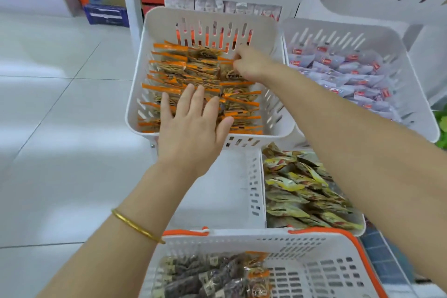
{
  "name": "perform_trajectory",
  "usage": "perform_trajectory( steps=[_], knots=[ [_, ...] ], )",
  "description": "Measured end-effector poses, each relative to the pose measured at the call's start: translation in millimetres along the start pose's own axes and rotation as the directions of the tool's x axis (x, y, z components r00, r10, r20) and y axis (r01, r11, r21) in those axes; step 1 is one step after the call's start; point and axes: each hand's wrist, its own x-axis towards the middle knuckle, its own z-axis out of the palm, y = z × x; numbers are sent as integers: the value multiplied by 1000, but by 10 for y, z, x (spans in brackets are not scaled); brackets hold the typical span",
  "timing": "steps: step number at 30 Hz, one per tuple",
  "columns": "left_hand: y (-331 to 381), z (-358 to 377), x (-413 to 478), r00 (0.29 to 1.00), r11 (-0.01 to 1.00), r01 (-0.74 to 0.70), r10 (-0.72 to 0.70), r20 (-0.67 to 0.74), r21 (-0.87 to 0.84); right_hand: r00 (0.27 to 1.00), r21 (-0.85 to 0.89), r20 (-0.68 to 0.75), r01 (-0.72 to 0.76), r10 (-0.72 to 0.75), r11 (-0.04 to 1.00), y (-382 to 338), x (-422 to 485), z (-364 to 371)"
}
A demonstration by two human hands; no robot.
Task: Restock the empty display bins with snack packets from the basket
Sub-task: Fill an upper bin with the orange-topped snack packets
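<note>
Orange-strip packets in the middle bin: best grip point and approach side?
Pinch a packet by its orange seal strip, from above. They lie shingled in tight rows in the bin, so only the strips stick up; the bodies are overlapped. The right hand appears to pinch one at the back this way; the left hand lies flat on the front rows.

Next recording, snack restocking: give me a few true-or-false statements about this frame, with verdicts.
1. The left hand lies flat, fingers straight, on the orange-edged snack packets in the white slotted plastic bin. True.
2. The right hand hangs empty. False: its fingers pinch one orange-edged packet.
3. The white plastic basket with orange handles is empty. False: it holds dark brown packets.
4. Pale packets with red labels fill the neighbouring white bin on the right. True.
5. The right wrist wears a bracelet. False: the gold bangle is on the left wrist.
</note>
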Motion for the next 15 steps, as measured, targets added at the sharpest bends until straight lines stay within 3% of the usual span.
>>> perform_trajectory(
  steps=[6,11,13,15],
  knots=[
    [-8,9,4,1000,999,-20,19,-19,-40,995,146,101,-23,8,989,-140,-182,2],
    [-47,-149,-78,991,994,-79,71,-114,-72,987,301,-160,68,-20,951,-48,-841,-354],
    [24,-269,-179,971,983,-174,162,-174,-59,960,459,-271,187,-64,868,23,-1457,-422],
    [153,-376,-342,936,953,-298,282,-212,-48,955,644,-292,241,-57,726,123,-2126,-333]
  ],
)
